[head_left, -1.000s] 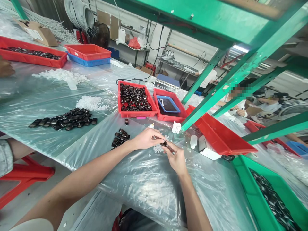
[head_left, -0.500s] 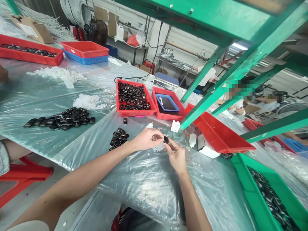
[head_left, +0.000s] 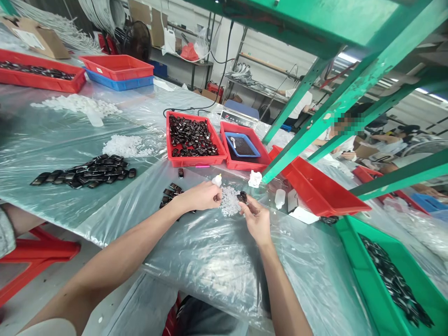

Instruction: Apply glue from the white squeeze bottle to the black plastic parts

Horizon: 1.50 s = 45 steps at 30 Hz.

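My right hand grips a small glossy black plastic part between thumb and fingers, just off the right side of a pile of small translucent white pieces. My left hand is at the left edge of that pile, fingers curled and pinched together; whatever is between the fingertips cannot be made out. Beneath and behind the left wrist lies a small group of black parts, partly covered by the hand. A small white bottle stands just beyond the left hand.
Beyond my hands stand a red tray of black parts and a red tray holding a blue tray. A green frame post slants down on the right, near a green bin. More black parts lie left.
My left hand has moved left and slightly down, away from the black part, to the white pile. My right hand stays almost in place, still holding the part.
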{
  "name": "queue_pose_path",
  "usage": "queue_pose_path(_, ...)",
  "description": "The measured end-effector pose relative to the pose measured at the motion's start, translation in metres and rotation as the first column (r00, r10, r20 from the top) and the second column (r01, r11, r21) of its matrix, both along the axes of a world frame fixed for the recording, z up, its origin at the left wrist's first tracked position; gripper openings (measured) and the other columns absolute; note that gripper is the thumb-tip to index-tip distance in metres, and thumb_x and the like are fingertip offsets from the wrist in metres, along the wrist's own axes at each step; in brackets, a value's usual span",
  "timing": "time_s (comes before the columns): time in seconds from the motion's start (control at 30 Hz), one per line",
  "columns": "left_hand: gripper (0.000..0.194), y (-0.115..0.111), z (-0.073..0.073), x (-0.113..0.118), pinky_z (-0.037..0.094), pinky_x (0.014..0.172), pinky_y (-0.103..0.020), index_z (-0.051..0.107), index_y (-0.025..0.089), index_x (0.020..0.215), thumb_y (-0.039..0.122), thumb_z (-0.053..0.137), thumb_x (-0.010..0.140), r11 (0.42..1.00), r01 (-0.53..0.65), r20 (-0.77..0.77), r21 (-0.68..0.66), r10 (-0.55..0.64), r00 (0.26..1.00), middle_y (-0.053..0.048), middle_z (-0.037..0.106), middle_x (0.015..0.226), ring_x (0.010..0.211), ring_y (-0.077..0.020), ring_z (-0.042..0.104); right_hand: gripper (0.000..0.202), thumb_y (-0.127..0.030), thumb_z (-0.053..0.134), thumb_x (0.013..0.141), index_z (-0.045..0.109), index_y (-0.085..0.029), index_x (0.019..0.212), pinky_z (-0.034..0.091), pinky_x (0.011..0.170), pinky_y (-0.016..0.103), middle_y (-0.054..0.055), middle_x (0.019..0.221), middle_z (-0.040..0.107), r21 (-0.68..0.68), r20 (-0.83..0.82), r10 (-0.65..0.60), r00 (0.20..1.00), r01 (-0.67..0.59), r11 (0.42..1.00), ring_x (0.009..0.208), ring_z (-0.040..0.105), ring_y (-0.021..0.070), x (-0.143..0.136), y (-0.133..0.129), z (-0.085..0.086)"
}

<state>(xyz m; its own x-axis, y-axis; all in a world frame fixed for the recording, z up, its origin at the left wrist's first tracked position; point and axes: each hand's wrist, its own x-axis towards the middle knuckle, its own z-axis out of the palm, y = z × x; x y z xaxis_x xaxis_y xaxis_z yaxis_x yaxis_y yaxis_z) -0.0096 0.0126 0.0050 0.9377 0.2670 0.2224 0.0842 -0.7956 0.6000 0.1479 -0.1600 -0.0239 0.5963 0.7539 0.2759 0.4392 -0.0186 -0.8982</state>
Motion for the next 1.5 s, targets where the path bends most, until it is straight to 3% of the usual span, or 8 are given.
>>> queue_pose_path(0.2,0.024,-0.001,0.010,-0.001,0.037,0.065,-0.028,0.073,0.020,0.082,0.029,0.055,0.094,0.997,-0.058,0.159,0.057,0.049,0.986,-0.004,0.070,0.077,0.066,-0.0171,0.059,0.040,-0.044,0.074,0.084,0.071,-0.017,0.115,0.058,0.060,0.033,0.013,0.105,0.079,0.053,-0.034,-0.005,0.999,0.007,0.999,0.056,0.061,0.0150,-0.002,0.001,0.000)
queue_pose_path(0.4,0.043,0.014,0.022,-0.010,0.034,0.061,-0.030,0.061,0.019,0.063,0.038,0.048,0.099,0.933,-0.359,0.251,-0.007,0.349,0.903,-0.002,0.058,0.059,0.056,-0.0153,0.050,0.041,-0.045,0.073,0.084,0.069,-0.017,0.114,0.058,0.061,0.034,0.014,0.106,0.079,0.067,-0.050,-0.068,0.996,0.071,0.995,0.061,0.064,0.0165,0.000,0.001,-0.002)
queue_pose_path(0.53,0.017,0.035,0.006,-0.014,0.048,0.075,-0.032,0.071,0.020,0.093,0.029,0.060,0.086,0.927,-0.354,0.239,-0.126,0.375,0.896,-0.005,0.073,0.090,0.079,-0.0203,0.066,0.045,-0.046,0.072,0.085,0.069,-0.015,0.118,0.057,0.059,0.034,0.016,0.110,0.078,0.055,-0.059,-0.103,0.993,0.106,0.993,0.067,0.067,0.0192,0.002,0.000,-0.003)
queue_pose_path(0.67,0.057,0.047,-0.019,-0.009,0.052,0.095,-0.039,0.065,0.017,0.127,0.035,0.074,0.073,0.973,-0.138,0.170,-0.187,0.171,0.971,-0.013,0.069,0.127,0.110,-0.0278,0.067,0.050,-0.049,0.073,0.084,0.071,-0.014,0.119,0.056,0.056,0.033,0.017,0.112,0.078,0.051,-0.091,-0.108,0.990,0.113,0.992,0.067,0.069,0.0206,0.004,0.000,-0.003)
queue_pose_path(0.87,0.044,0.046,-0.039,0.006,0.052,0.094,-0.041,0.070,0.017,0.106,0.045,0.079,0.073,0.936,-0.160,0.145,-0.315,0.214,0.966,-0.010,0.075,0.111,0.101,-0.0283,0.069,0.048,-0.049,0.075,0.083,0.073,-0.016,0.118,0.053,0.052,0.032,0.015,0.110,0.079,0.067,-0.109,-0.051,0.993,0.058,0.996,0.064,0.066,0.0190,0.001,0.002,-0.002)
queue_pose_path(1.07,0.047,0.031,-0.019,0.011,0.054,0.092,-0.037,0.067,0.016,0.110,0.045,0.081,0.076,0.692,0.005,0.315,-0.722,0.321,0.893,-0.009,0.075,0.110,0.098,-0.0221,0.071,0.042,-0.043,0.078,0.079,0.074,-0.017,0.113,0.047,0.045,0.028,0.012,0.102,0.079,0.095,-0.146,-0.043,0.988,0.057,0.994,0.056,0.061,0.0154,-0.002,0.001,0.001)
queue_pose_path(1.3,0.041,0.005,-0.003,0.015,0.035,0.050,-0.025,0.071,0.015,0.088,0.056,0.067,0.088,0.455,0.118,0.310,-0.883,0.374,0.874,-0.003,0.062,0.069,0.056,-0.0108,0.051,0.043,-0.041,0.075,0.082,0.076,-0.017,0.118,0.047,0.047,0.029,0.010,0.096,0.079,0.078,-0.137,-0.032,0.990,0.042,0.996,0.056,0.060,0.0156,-0.004,0.001,0.004)
queue_pose_path(1.5,0.036,-0.005,-0.006,0.017,0.020,0.045,-0.022,0.066,0.015,0.080,0.046,0.084,0.075,0.220,0.164,0.247,-0.962,0.433,0.867,0.001,0.054,0.066,0.052,-0.0064,0.040,0.044,-0.049,0.073,0.085,0.073,-0.017,0.115,0.042,0.043,0.025,0.012,0.100,0.079,0.125,-0.170,0.007,0.985,0.015,0.992,0.055,0.059,0.0137,-0.008,0.001,0.010)
